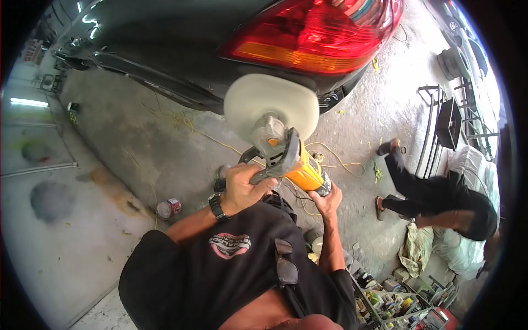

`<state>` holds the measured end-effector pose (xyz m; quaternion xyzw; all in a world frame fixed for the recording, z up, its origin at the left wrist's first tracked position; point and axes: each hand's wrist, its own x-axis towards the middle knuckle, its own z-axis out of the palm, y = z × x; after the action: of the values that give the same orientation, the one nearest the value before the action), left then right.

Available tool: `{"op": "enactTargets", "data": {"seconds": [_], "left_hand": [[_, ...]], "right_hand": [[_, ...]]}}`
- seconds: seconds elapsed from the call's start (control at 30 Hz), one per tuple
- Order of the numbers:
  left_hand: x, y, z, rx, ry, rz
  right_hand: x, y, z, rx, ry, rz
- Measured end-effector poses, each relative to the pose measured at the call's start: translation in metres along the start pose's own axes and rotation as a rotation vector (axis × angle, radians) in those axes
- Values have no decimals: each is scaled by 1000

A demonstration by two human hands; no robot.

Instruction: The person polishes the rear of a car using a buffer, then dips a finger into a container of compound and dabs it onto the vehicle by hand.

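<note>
My left hand (248,187), with a black watch on the wrist, is closed around the dark handle by the head of a yellow and black polisher (306,171). Its rear end is gripped by my right hand (328,199). A round, off-white polishing pad (269,96) is mounted on the machine's head. The pad overlaps the dark car's (159,38) rear corner, just below the red and amber tail light (319,38). I cannot tell whether the pad presses on the paint.
A yellow cord (220,144) runs across the concrete floor. A tin can (169,208) stands at the left. Another person (440,203) in dark clothes is at the right, near a metal rack (432,132) and plastic-wrapped bundles (467,253). Shelves of bottles (396,305) stand lower right.
</note>
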<state>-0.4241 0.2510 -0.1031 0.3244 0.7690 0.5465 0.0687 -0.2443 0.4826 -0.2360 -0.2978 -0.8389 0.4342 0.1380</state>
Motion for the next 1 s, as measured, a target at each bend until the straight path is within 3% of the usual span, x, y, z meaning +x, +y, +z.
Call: {"op": "enactTargets", "data": {"seconds": [0.17,0.27,0.57,0.67,1.0], "left_hand": [[5,16,8,90,24,169],[0,4,1,129,63,133],[-35,-89,-10,-21,156,-292],[-32,-93,-24,-29,132,-292],[-4,-72,-61,-26,34,165]], "right_hand": [[12,-10,-23,74,25,-22],[20,-10,-15,-13,-14,-44],[28,-9,52,-267,-252,71],[18,-14,61,-244,-242,98],[-12,-60,42,-78,69,5]]}}
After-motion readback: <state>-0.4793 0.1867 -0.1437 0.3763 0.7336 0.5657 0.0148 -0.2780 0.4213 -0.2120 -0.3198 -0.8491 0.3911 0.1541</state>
